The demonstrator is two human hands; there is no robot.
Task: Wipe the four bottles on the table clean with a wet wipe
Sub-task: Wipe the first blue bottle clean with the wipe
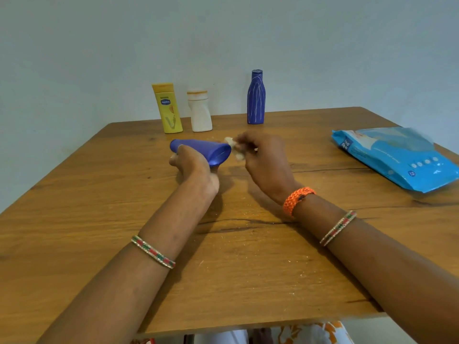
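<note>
At frame centre, the left hand (191, 161) grips a blue bottle (206, 151) held sideways above the surface (248, 256). The right hand's (263, 155) fingers (242, 142) pinch a crumpled wet wipe (233, 147) against its base.

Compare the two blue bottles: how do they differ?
The held blue bottle lies sideways in the left hand; the far blue bottle stands upright, untouched. The far one shows pale streaks; the held one looks plain. Both are blue plastic.

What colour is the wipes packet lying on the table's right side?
Bright blue plastic wipes packet with white print, head view.
</note>
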